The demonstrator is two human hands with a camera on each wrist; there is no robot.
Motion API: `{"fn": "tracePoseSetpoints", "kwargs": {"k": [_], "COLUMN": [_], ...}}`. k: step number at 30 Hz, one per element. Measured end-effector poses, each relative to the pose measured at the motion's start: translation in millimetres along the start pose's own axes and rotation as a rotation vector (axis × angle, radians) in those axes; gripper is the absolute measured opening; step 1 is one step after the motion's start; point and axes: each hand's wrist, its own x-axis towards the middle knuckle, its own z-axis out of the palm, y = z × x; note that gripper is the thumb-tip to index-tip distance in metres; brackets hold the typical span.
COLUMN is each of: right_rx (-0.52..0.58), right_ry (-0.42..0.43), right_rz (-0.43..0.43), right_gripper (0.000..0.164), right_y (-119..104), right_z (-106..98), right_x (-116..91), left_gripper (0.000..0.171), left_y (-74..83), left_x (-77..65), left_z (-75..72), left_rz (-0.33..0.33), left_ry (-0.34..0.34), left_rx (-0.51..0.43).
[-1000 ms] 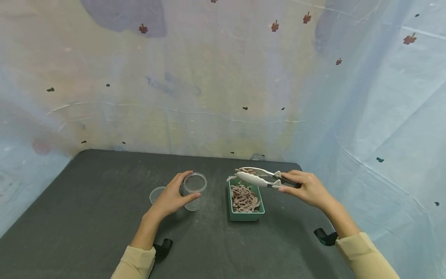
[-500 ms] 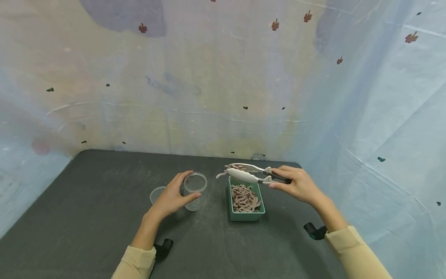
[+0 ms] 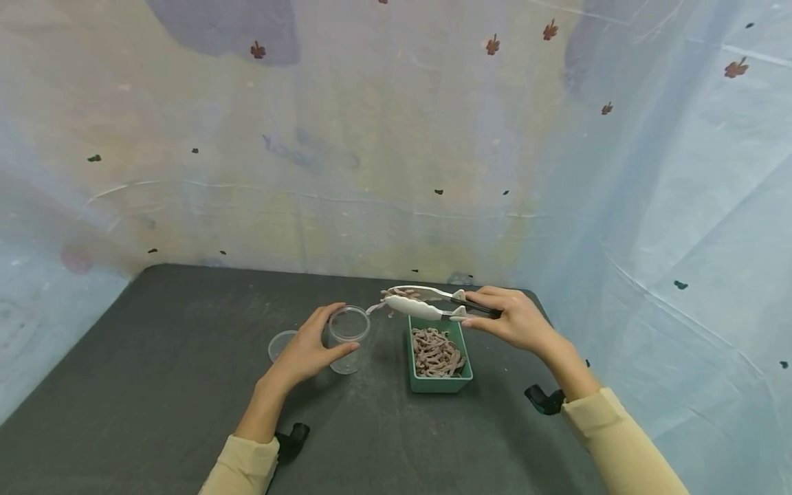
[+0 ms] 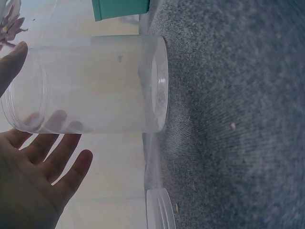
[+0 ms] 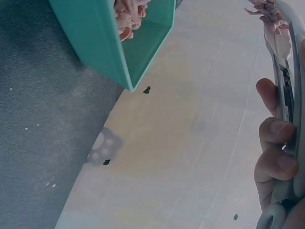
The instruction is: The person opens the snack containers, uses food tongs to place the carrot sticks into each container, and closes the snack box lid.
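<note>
In the head view my left hand [image 3: 309, 350] holds a clear plastic jar [image 3: 349, 333] near its open rim, thumb on one side and fingers on the other. The jar stands upright on the table. My right hand [image 3: 510, 316] grips white-tipped tongs [image 3: 416, 307], which pinch a bundle of greyish-brown strips [image 3: 396, 295]. One strip hangs out toward the jar's rim. Right of the jar stands a green box [image 3: 441, 386] with more strips [image 3: 438, 354] inside. The left wrist view shows the transparent jar wall [image 4: 95, 86] with fingertips [image 4: 76, 126] against it.
A round clear lid [image 3: 281, 338] lies on the dark grey table [image 3: 185, 385], partly behind the left hand. Behind the table hangs a patterned plastic sheet [image 3: 371, 158]. Small crumbs dot the table surface.
My right hand has carried the tongs and strips leftward, from above the green box to close by the jar's rim. The left hand and jar have stayed in place.
</note>
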Motion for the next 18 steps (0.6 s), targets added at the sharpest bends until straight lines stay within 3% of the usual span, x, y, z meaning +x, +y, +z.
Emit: {"fn": "tracePoseSetpoints", "kwargs": {"k": [18], "right_rx": [-0.030], "right_ry": [-0.124], "right_rz": [-0.072], "right_gripper": [0.057], "right_y": [-14.9], "right_z": [7.1], "right_x": [34.0], "left_gripper": [0.090], "left_y": [0.2], "left_x": [-0.5], "left_z": [-0.7], "left_rz": [0.001], "left_ry": [-0.009], "left_rx": [-0.005]}}
